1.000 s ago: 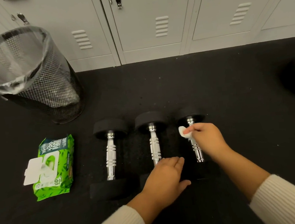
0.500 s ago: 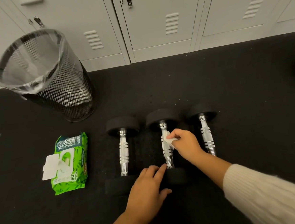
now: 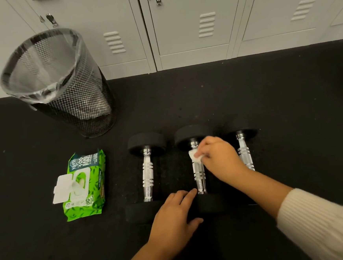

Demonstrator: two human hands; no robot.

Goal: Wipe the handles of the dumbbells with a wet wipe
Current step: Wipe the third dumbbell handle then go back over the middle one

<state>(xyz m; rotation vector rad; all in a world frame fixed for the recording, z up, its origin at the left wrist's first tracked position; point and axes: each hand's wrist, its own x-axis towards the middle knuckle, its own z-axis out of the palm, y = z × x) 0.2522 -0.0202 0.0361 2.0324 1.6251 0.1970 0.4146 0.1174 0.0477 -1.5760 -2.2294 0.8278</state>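
Three black dumbbells with chrome handles lie side by side on the dark floor: the left dumbbell, the middle dumbbell and the right dumbbell. My right hand pinches a small white wet wipe against the far end of the middle handle. My left hand rests flat, fingers together, on the near black weight of the middle dumbbell. The right dumbbell's near end is hidden behind my right forearm.
A green wet wipe pack with its white lid flipped open lies left of the dumbbells. A black mesh bin with a clear liner stands at the back left. Grey lockers line the far edge of the black floor.
My right hand carried the wipe from the right dumbbell's handle to the middle one and now works near its far end. My left hand stays on the near weight.
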